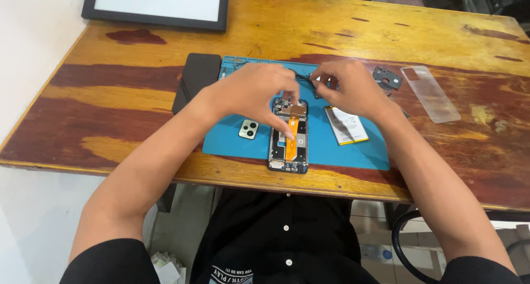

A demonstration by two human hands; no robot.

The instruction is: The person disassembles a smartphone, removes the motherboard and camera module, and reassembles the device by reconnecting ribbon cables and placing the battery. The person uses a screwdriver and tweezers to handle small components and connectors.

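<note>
Head-camera view showed an opened phone (288, 136) on a blue mat (232, 143), battery (346, 125) and camera cover (249, 129) already out; left hand (254, 90) pressed fingertips on its upper board; right hand (348, 88) pinched dark tweezers (302, 75); board still seated.

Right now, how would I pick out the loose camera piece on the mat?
Find the blue mat in the middle of the wooden table. On its left part, just left of the opened phone and below the left hand, lies the camera piece. It is the only small pale square with round lenses.
</note>
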